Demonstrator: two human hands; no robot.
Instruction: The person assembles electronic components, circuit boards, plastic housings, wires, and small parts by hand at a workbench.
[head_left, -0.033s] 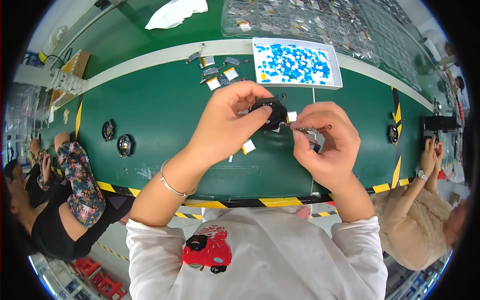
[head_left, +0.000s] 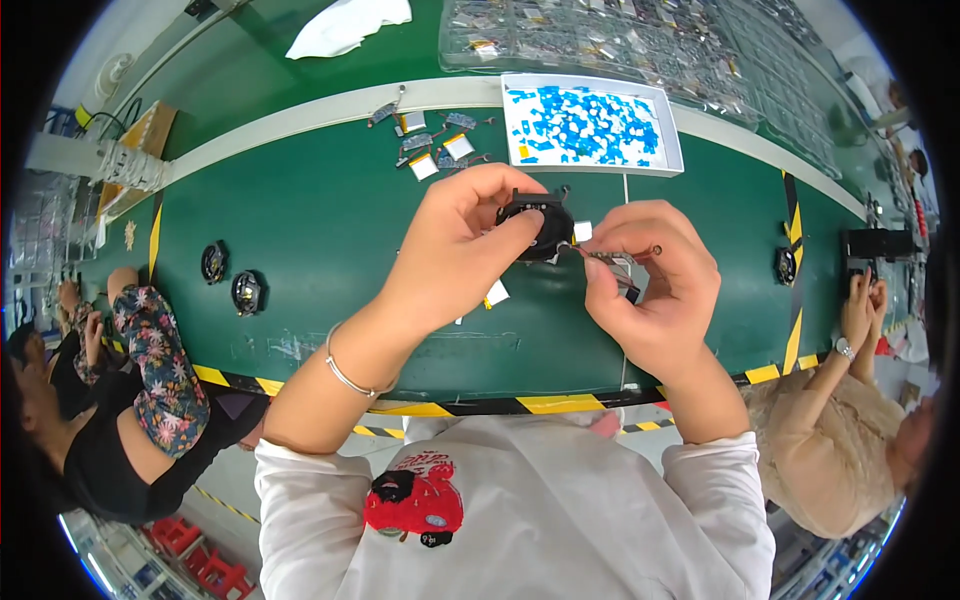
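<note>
In my left hand (head_left: pixel 445 245) is a black round watch-like casing (head_left: pixel 550 240), gripped with the thumb pressed on its inner face. Thin wires run from the casing's right side toward my right hand (head_left: pixel 665 285). Thumb and fingers there pinch a small circuit board (head_left: pixel 620 264) with wires, partly hidden by the fingers. Just behind, between the two hands, lies a white flat piece (head_left: pixel 583 231) on the green bench. Another silvery, yellow-edged battery pouch (head_left: pixel 497 293) rests below the casing, beside my left wrist.
A white box (head_left: pixel 592 168) of small blue and white pieces stands beyond my hands. Left of it lie several battery pouches (head_left: pixel 458 147) with boards. More black casings (head_left: pixel 248 293) sit at left, one casing (head_left: pixel 785 266) at right. Clear trays (head_left: pixel 600 40) fill the back. People sit on both sides.
</note>
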